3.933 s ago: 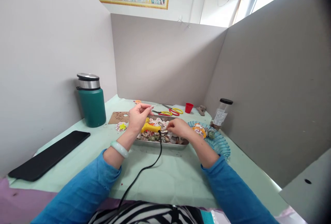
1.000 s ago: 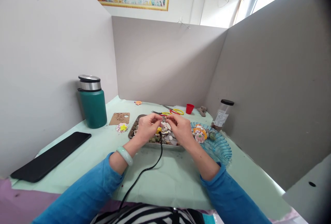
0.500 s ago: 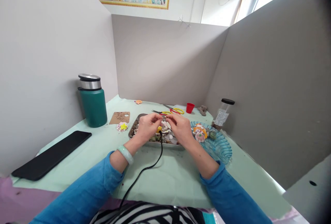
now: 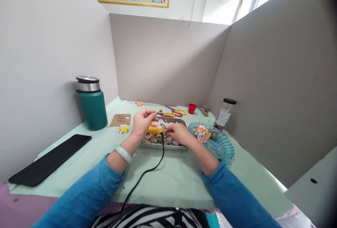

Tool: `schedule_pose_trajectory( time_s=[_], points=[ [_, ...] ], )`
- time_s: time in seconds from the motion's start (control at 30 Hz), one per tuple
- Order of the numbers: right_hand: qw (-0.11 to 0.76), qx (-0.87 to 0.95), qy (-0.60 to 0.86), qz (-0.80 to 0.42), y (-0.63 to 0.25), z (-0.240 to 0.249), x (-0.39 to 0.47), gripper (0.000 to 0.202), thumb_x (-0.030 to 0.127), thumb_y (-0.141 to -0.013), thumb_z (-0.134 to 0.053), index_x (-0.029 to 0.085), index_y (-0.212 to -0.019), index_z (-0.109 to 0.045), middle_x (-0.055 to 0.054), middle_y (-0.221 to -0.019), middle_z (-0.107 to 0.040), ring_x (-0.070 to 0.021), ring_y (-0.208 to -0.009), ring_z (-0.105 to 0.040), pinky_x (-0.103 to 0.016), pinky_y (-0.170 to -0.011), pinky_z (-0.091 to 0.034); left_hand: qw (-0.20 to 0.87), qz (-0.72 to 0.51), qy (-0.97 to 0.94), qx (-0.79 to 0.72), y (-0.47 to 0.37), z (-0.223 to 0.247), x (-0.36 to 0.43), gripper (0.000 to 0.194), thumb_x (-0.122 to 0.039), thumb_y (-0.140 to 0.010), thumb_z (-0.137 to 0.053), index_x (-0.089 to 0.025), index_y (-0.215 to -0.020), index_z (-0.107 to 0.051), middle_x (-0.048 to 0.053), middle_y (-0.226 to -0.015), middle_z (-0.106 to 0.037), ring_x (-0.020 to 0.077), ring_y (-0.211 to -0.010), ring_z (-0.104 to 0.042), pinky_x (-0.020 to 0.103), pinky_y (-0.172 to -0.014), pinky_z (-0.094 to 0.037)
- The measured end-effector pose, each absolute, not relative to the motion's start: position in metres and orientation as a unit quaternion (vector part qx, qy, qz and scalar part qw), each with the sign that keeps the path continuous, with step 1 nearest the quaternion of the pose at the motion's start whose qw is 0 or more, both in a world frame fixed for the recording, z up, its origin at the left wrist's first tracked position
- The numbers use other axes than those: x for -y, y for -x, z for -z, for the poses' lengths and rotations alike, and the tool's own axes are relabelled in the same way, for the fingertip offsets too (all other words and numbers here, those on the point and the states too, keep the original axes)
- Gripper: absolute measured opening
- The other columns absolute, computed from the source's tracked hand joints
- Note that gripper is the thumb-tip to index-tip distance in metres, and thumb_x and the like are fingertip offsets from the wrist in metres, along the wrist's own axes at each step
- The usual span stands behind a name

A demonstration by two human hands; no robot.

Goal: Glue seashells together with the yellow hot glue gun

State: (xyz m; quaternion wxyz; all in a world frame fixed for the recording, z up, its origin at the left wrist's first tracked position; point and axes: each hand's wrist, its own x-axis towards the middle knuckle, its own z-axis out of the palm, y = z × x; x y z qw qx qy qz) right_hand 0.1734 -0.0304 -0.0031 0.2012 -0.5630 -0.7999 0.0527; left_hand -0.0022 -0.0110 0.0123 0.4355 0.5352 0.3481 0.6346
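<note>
My left hand point(image 4: 142, 124), with a pale green bangle point(image 4: 123, 154) on its wrist, is raised over the left side of a metal tray point(image 4: 168, 147). Thumb and forefinger pinch a small brownish piece point(image 4: 160, 111), too small to name. A yellow-handled corded tool point(image 4: 155, 130) lies across the tray, its far end hidden behind my left hand. My right hand point(image 4: 180, 134) is low over the tray, beside the handle's cord end. Its fingers are pressed together, and what they hold is hidden. Shells and small stones point(image 4: 171, 139) fill the tray.
A blue scalloped plate point(image 4: 226, 149) with decorated shells stands right of the tray, a jar point(image 4: 225, 114) beyond. Scissors point(image 4: 177, 112) and a red cup point(image 4: 192, 108) sit behind. At left are a green bottle point(image 4: 92, 108) and a black slab point(image 4: 50, 159). The black cord point(image 4: 147, 172) runs toward me.
My hands were together above the tray. The right has lowered to the tray beside the yellow handle, while the left stays raised with the small piece.
</note>
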Motion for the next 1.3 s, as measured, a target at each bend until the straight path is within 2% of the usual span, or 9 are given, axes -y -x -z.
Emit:
schedule_pose_trajectory(
  time_s=[0.13, 0.27, 0.43, 0.77, 1.17, 1.3],
  points=[
    [0.165, 0.806, 0.559, -0.104, -0.167, 0.009, 0.027, 0.018, 0.014, -0.075, -0.061, 0.025, -0.077, -0.075, 0.002, -0.072, -0.071, -0.0135, -0.07, -0.062, -0.022, -0.065, -0.041, 0.437, -0.646, -0.52, -0.348, 0.004, -0.014, 0.011, 0.032, -0.035, -0.061, -0.077, -0.012, -0.079, -0.064, 0.003, -0.059, -0.067, 0.0151, -0.059, -0.065, 0.026, -0.063, -0.05],
    [0.14, 0.806, 0.563, -0.119, -0.164, 0.008, 0.029, 0.012, 0.02, -0.076, -0.063, 0.024, -0.072, -0.073, 0.002, -0.06, -0.065, -0.0115, -0.058, -0.057, -0.02, -0.057, -0.037, 0.437, -0.649, -0.516, -0.349, 0.004, -0.016, 0.012, 0.03, -0.032, -0.061, -0.077, -0.012, -0.079, -0.064, 0.003, -0.06, -0.067, 0.0139, -0.059, -0.064, 0.026, -0.064, -0.05],
    [0.1, 0.82, 0.558, -0.076, -0.16, 0.007, 0.03, 0.01, 0.029, -0.075, -0.063, 0.024, -0.079, -0.071, 0.001, -0.068, -0.066, -0.0134, -0.064, -0.057, -0.021, -0.054, -0.033, 0.437, -0.65, -0.515, -0.349, 0.004, -0.017, 0.012, 0.03, -0.032, -0.061, -0.077, -0.012, -0.079, -0.064, 0.002, -0.06, -0.066, 0.0138, -0.058, -0.064, 0.025, -0.062, -0.05],
    [0.115, 0.808, 0.574, -0.057, -0.183, 0.004, 0.03, 0.012, 0.019, -0.073, -0.06, 0.022, -0.08, -0.069, 0.0, -0.08, -0.069, -0.0133, -0.069, -0.059, -0.021, -0.057, -0.034, 0.425, -0.649, -0.526, -0.348, 0.004, -0.017, 0.012, 0.029, -0.033, -0.062, -0.076, -0.013, -0.079, -0.064, 0.003, -0.06, -0.067, 0.0145, -0.059, -0.064, 0.026, -0.062, -0.05],
    [0.096, 0.803, 0.588, 0.005, -0.186, 0.007, 0.026, 0.013, 0.014, -0.075, -0.057, 0.018, -0.081, -0.067, -0.008, -0.083, -0.069, -0.0193, -0.077, -0.061, -0.024, -0.06, -0.036, 0.426, -0.646, -0.53, -0.347, 0.004, -0.016, 0.011, 0.026, -0.031, -0.064, -0.075, -0.013, -0.078, -0.064, 0.003, -0.058, -0.066, 0.0148, -0.059, -0.065, 0.026, -0.063, -0.05],
    [0.088, 0.812, 0.577, -0.001, -0.184, 0.007, 0.026, 0.012, 0.013, -0.073, -0.061, 0.02, -0.076, -0.069, -0.005, -0.08, -0.07, -0.0186, -0.076, -0.062, -0.024, -0.063, -0.038, 0.426, -0.649, -0.527, -0.345, 0.004, -0.016, 0.011, 0.026, -0.032, -0.063, -0.076, -0.013, -0.077, -0.064, 0.003, -0.059, -0.066, 0.0152, -0.059, -0.065, 0.026, -0.063, -0.05]
  ],
)
